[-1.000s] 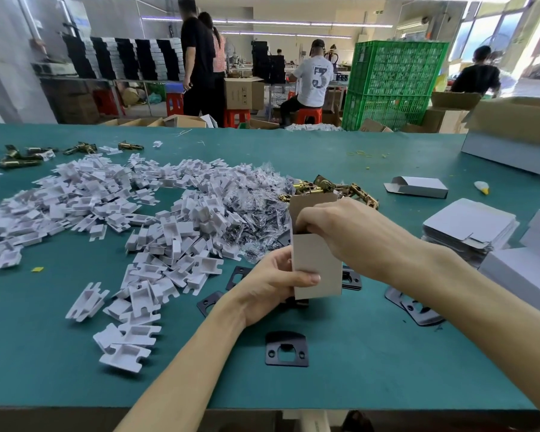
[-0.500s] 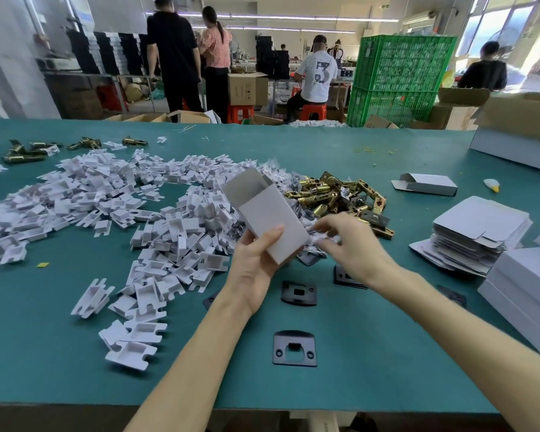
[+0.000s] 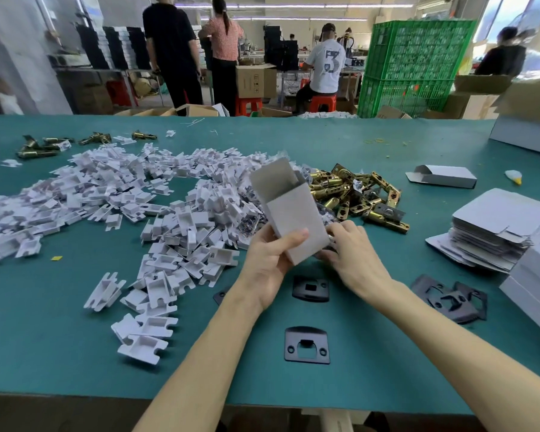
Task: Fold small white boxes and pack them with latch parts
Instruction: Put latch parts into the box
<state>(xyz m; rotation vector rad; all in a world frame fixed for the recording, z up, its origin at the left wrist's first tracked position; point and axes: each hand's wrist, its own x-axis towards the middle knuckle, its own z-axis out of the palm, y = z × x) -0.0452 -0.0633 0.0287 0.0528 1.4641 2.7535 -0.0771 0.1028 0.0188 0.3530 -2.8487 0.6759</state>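
Left grip [image 3: 268, 263] pinches the white box [image 3: 293, 219], thumb on its front face, fingers behind; box is off the table [image 3: 75, 353], tilted, open mouth up and away from me. Right grip [image 3: 353, 254] sits at the box's lower right corner, fingers curled down; whether it holds anything I cannot tell. Judgement: take a brass latch [image 3: 331, 183] from the pile just beyond the right grip, thumb pressure light so walls don't collapse, feed end-first.

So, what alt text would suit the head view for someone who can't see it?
A person's left hand grips an open small white box over a green table, the right hand beside its lower corner. White inserts, brass latches and black plates lie around.
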